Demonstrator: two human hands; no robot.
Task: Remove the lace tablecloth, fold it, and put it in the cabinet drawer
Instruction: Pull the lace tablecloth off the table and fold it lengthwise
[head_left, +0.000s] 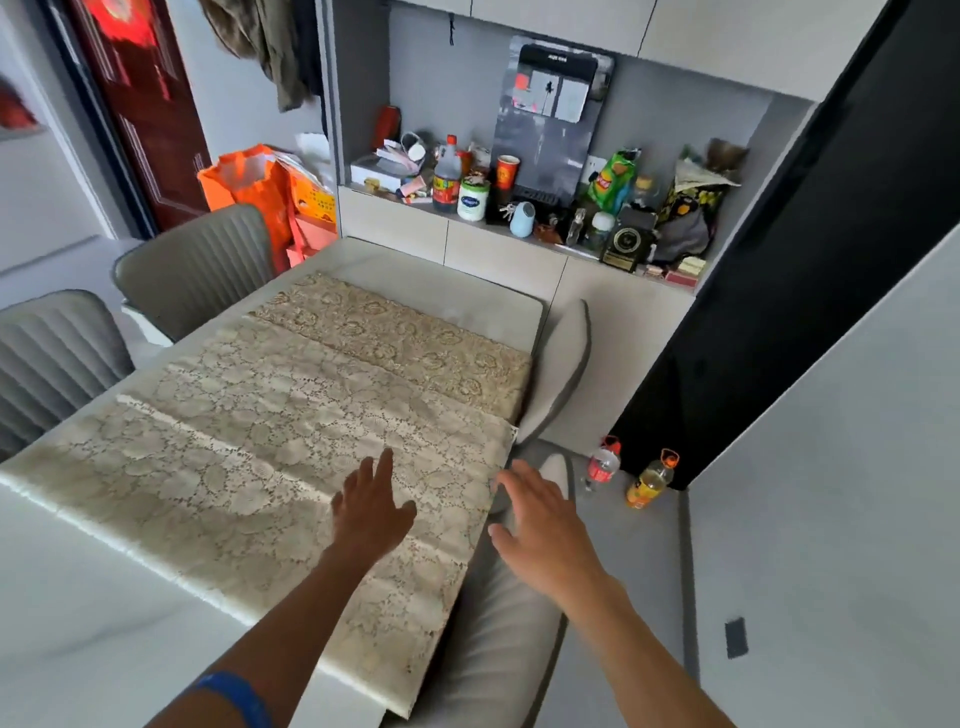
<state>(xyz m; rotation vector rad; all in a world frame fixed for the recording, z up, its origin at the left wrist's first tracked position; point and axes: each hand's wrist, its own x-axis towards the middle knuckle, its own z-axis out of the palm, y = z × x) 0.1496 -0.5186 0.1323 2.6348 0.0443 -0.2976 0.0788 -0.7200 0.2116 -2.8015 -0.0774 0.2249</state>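
A cream lace tablecloth (270, 415) lies spread along a white table (93, 597), with fold creases across it and a darker golden section at its far end. My left hand (371, 506) hovers open over the cloth near its right edge, fingers spread, palm down. Beyond the table's right edge, above a chair seat, my right hand (545, 525) is open and holds nothing. The cabinet (493, 249) stands past the table's far end, and its pale lower fronts are closed.
Grey chairs stand at the left (197, 265) and at the right (558, 358) of the table. Two bottles (652, 480) stand on the floor by a black panel. The cabinet shelf is crowded with bottles, jars and bags. An orange bag (249, 187) sits by the red door.
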